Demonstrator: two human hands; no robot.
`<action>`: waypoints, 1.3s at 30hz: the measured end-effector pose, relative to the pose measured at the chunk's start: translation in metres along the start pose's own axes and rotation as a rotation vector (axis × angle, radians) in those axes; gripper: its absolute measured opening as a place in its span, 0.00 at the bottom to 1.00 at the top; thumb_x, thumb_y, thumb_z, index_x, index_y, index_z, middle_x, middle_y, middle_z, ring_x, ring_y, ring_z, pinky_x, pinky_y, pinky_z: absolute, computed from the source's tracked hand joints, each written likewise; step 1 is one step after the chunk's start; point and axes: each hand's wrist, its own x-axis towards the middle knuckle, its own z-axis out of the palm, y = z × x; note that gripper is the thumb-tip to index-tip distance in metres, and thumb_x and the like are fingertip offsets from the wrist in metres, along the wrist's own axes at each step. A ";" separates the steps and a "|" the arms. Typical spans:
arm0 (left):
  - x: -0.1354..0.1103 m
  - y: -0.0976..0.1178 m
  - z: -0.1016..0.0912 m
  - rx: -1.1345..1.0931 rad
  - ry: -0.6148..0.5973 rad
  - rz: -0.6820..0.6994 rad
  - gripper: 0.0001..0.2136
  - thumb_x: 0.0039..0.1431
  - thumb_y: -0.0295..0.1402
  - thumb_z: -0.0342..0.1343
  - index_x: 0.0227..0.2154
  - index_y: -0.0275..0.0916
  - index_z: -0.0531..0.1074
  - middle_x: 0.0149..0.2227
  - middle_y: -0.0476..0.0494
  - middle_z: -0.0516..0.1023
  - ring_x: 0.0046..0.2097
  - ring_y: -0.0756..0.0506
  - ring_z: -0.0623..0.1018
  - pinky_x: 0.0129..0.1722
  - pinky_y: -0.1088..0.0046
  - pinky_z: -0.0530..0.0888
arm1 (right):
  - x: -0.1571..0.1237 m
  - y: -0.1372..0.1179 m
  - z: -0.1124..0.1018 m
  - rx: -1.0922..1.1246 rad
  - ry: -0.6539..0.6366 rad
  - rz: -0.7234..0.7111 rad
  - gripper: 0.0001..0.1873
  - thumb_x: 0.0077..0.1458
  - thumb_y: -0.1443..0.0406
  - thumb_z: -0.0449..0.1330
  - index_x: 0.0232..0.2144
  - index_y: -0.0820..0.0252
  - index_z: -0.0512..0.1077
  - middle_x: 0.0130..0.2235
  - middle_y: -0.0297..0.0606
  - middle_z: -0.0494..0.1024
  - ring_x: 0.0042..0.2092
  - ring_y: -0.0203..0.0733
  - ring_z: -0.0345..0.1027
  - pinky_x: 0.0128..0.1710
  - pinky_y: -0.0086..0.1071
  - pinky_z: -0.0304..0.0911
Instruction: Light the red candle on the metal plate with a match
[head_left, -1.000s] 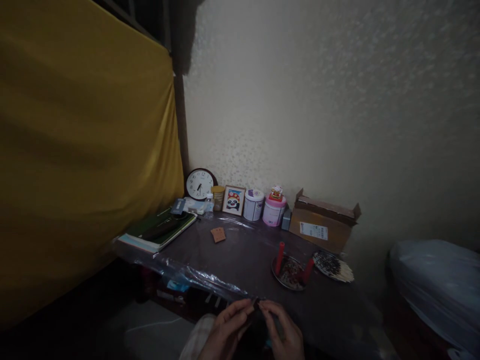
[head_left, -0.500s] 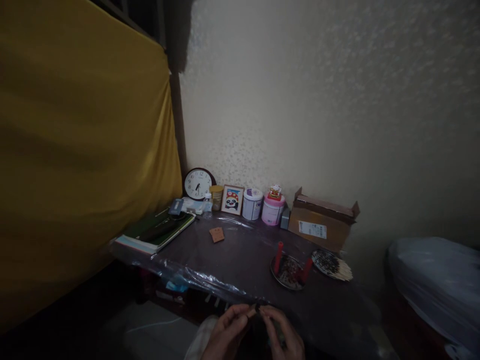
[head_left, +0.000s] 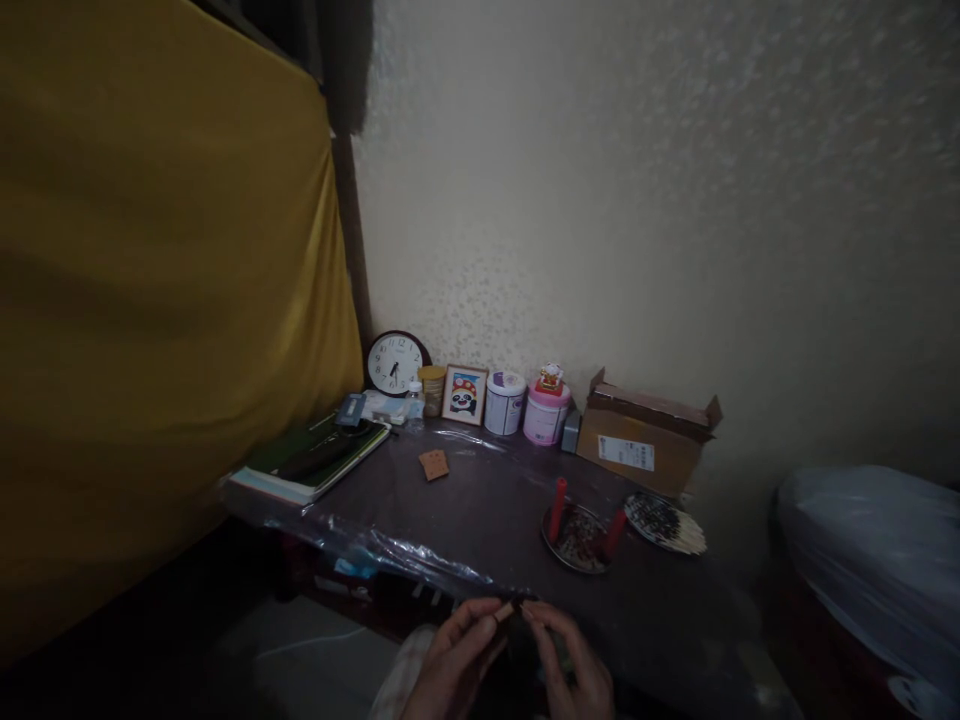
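At the table's near edge, my left hand (head_left: 455, 662) pinches a small tan piece (head_left: 506, 611) between thumb and forefinger. Its kind is too small and dark to tell. My right hand (head_left: 564, 655) is closed beside it, fingertips drawn together at the dark far end of the piece; what they grip is hidden. Beyond the hands, a round metal plate (head_left: 576, 563) bears two red candles, one upright (head_left: 557, 510) and one leaning (head_left: 614, 535). To its right, another plate holds many matchsticks (head_left: 681, 533), with dark bits among them. Flat brown pieces (head_left: 433, 464) lie farther back on the table.
Along the wall stand a clock (head_left: 396, 363), a yellow-lidded jar (head_left: 432, 392), a framed panda picture (head_left: 464, 396), two canisters (head_left: 505, 405) and a cardboard box (head_left: 641, 436). Books (head_left: 311, 462) lie left by a yellow curtain (head_left: 172, 300). Clear plastic covers the dark table (head_left: 465, 510).
The view has shifted slightly. Both hands stay close together at the table's edge, and the tan piece shows a little more between the fingertips.
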 end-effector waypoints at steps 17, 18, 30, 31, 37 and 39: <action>-0.001 0.004 0.005 -0.027 -0.003 0.004 0.07 0.49 0.31 0.63 0.33 0.38 0.77 0.41 0.37 0.83 0.50 0.37 0.77 0.55 0.61 0.65 | 0.009 -0.008 -0.001 -0.031 0.039 0.004 0.08 0.58 0.68 0.56 0.37 0.54 0.75 0.37 0.34 0.82 0.39 0.37 0.77 0.42 0.23 0.71; -0.001 0.005 0.006 -0.036 0.006 0.014 0.08 0.49 0.31 0.63 0.33 0.38 0.77 0.40 0.37 0.83 0.49 0.37 0.78 0.54 0.61 0.66 | 0.011 -0.011 -0.002 -0.035 0.053 0.017 0.08 0.58 0.67 0.56 0.36 0.54 0.75 0.36 0.34 0.82 0.39 0.37 0.77 0.42 0.24 0.71; 0.001 0.009 0.019 -0.041 0.037 0.050 0.09 0.49 0.30 0.63 0.35 0.36 0.77 0.39 0.39 0.83 0.47 0.41 0.78 0.52 0.65 0.67 | 0.018 -0.012 0.000 -0.097 0.096 0.060 0.08 0.60 0.66 0.55 0.36 0.55 0.74 0.37 0.36 0.81 0.41 0.38 0.75 0.42 0.29 0.70; 0.001 0.010 0.019 -0.043 0.037 0.048 0.08 0.50 0.30 0.62 0.35 0.36 0.76 0.39 0.39 0.83 0.47 0.41 0.78 0.52 0.66 0.67 | 0.021 -0.015 -0.003 -0.106 0.120 0.053 0.08 0.60 0.65 0.55 0.36 0.55 0.74 0.37 0.36 0.81 0.41 0.38 0.75 0.42 0.29 0.70; 0.001 0.010 0.017 -0.051 0.104 0.043 0.08 0.49 0.28 0.63 0.35 0.36 0.76 0.36 0.40 0.83 0.43 0.43 0.79 0.48 0.69 0.69 | 0.027 -0.045 -0.016 -0.128 0.209 0.005 0.09 0.60 0.64 0.55 0.35 0.54 0.75 0.36 0.37 0.81 0.39 0.39 0.76 0.41 0.31 0.71; 0.000 0.011 0.019 -0.049 0.099 0.039 0.08 0.49 0.28 0.63 0.35 0.36 0.77 0.36 0.40 0.83 0.42 0.44 0.79 0.48 0.70 0.69 | 0.021 -0.035 -0.011 -0.123 0.124 -0.024 0.09 0.60 0.65 0.54 0.37 0.54 0.75 0.37 0.38 0.81 0.40 0.39 0.76 0.43 0.32 0.70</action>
